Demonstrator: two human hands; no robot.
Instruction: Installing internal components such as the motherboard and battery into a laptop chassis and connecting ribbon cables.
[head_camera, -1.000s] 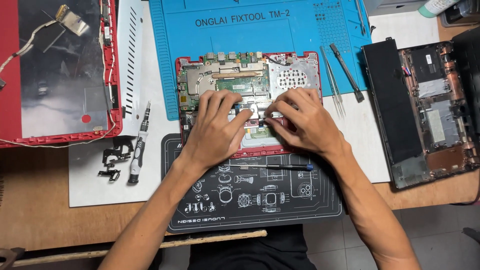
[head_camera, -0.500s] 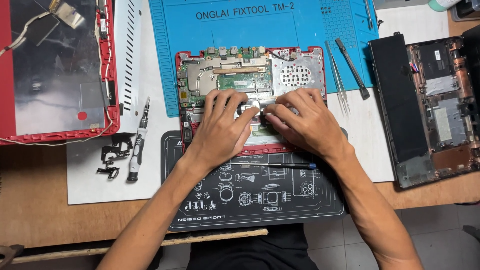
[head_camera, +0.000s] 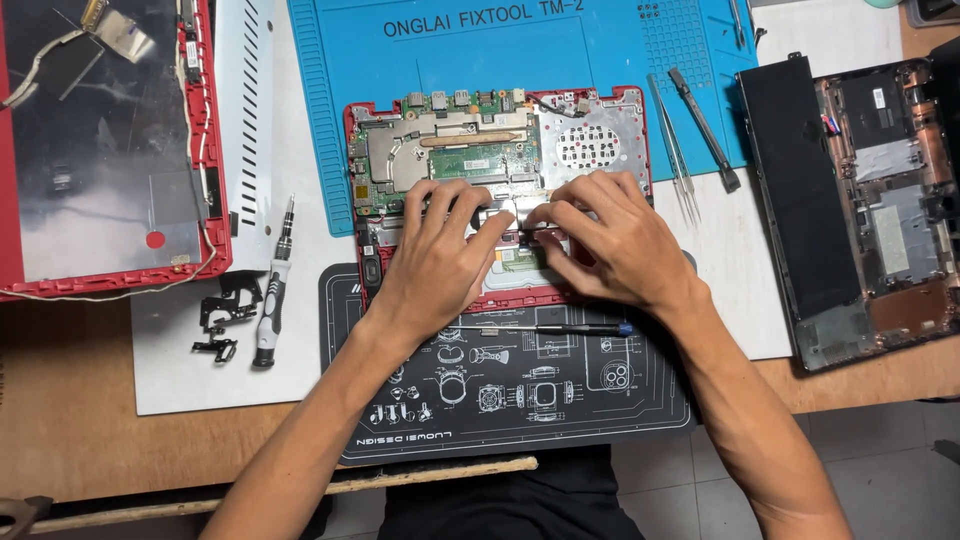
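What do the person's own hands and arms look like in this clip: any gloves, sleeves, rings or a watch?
Both are bare: the left hand and right hand wear no gloves, and no ring, watch or wristband shows. Both forearms are uncovered to the frame's lower edge, with no sleeve in view.

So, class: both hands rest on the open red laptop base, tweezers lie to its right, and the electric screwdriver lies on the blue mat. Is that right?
Not quite. In the head view the screwdriver lies on the white sheet, not the blue mat. The rest holds: left hand and right hand rest on the laptop base, tweezers to its right.
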